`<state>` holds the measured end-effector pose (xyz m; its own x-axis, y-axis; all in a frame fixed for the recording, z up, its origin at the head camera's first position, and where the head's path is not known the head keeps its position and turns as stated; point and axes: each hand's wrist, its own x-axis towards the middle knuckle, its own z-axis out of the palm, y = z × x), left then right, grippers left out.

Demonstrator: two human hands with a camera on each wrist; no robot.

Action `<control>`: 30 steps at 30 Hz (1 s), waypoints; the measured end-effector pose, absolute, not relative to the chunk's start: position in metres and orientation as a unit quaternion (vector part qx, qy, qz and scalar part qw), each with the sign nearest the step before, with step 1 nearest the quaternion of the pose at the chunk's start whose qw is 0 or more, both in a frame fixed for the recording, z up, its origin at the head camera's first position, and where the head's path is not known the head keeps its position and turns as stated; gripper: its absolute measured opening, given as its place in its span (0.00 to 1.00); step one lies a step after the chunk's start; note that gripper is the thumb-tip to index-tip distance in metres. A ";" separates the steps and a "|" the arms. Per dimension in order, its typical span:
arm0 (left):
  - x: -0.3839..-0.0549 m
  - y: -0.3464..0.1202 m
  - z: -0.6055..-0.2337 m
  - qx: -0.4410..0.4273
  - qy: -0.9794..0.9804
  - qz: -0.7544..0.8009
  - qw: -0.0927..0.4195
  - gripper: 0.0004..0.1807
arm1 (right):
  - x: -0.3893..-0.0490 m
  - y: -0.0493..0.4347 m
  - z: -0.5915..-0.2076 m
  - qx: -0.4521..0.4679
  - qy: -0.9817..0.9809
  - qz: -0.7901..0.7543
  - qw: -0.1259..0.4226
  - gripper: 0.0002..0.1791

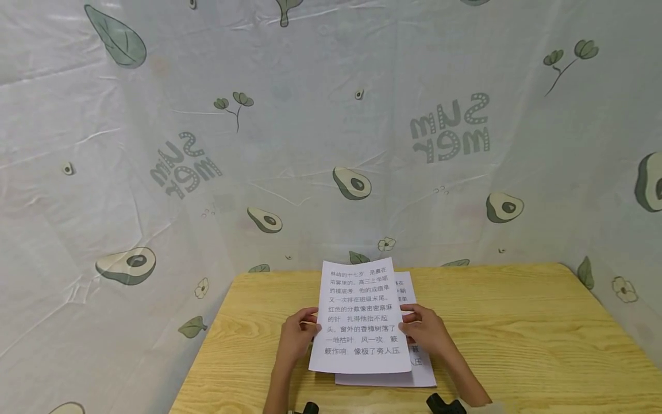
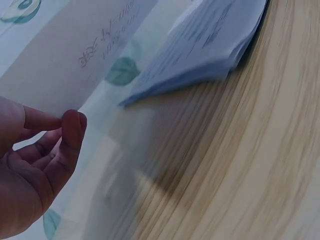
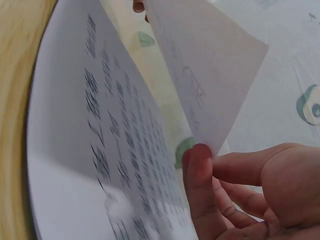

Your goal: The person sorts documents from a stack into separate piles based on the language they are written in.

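Observation:
A sheet of paper point(image 1: 357, 322) printed with large Chinese characters is held raised by both hands. My left hand point(image 1: 299, 333) pinches its left edge between thumb and fingers, and my right hand point(image 1: 424, 329) pinches the right edge. Below lies a stack of printed paper point(image 1: 424, 376), mostly covered by the raised sheet in the head view. The left wrist view shows a gap between the held sheet point(image 2: 65, 65) and the stack point(image 2: 205, 50). From the right wrist, the underside of the sheet point(image 3: 210, 65) appears above the stack's printed top page point(image 3: 105, 125).
The light wood table point(image 1: 517, 328) extends to both sides of the paper. Behind it hangs a pale curtain point(image 1: 310, 144) printed with avocados, leaves and lettering. Dark wrist-camera parts point(image 1: 445, 404) show at the lower edge of the head view.

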<state>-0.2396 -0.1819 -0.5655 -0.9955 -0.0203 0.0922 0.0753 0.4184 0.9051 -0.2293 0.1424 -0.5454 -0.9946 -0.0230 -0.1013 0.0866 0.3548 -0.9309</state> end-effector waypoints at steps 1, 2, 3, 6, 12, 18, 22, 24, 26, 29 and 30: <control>-0.239 -0.186 -0.565 -0.015 -0.841 -0.539 0.045 0.22 | -0.230 0.138 -0.546 0.021 0.817 -0.574 0.048 0.27; -0.239 -0.191 -0.566 -0.012 -0.842 -0.538 0.045 0.22 | -0.230 0.134 -0.547 0.023 0.814 -0.579 0.048 0.27; -0.239 -0.196 -0.566 -0.013 -0.842 -0.537 0.047 0.22 | -0.230 0.129 -0.549 0.026 0.810 -0.584 0.048 0.27; -0.237 -0.209 -0.566 -0.001 -0.840 -0.541 0.044 0.22 | -0.231 0.116 -0.552 0.033 0.799 -0.599 0.048 0.26; -0.235 -0.231 -0.567 0.018 -0.839 -0.543 0.038 0.22 | -0.233 0.092 -0.559 0.036 0.785 -0.617 0.038 0.25; -0.233 -0.251 -0.566 0.038 -0.831 -0.554 0.031 0.22 | -0.234 0.074 -0.565 0.036 0.778 -0.626 0.046 0.25; -0.233 -0.264 -0.567 0.047 -0.824 -0.564 0.026 0.23 | -0.234 0.063 -0.566 0.031 0.768 -0.637 0.054 0.25; -0.234 -0.271 -0.569 0.055 -0.824 -0.564 0.025 0.23 | -0.234 0.057 -0.567 0.025 0.765 -0.641 0.056 0.25; -0.233 -0.277 -0.570 0.058 -0.824 -0.562 0.027 0.24 | -0.235 0.050 -0.567 0.019 0.762 -0.645 0.057 0.25; -0.233 -0.287 -0.571 0.066 -0.823 -0.563 0.030 0.24 | -0.235 0.040 -0.568 0.006 0.758 -0.650 0.055 0.25; -0.233 -0.290 -0.572 0.068 -0.823 -0.563 0.031 0.24 | -0.235 0.037 -0.569 0.002 0.756 -0.652 0.054 0.25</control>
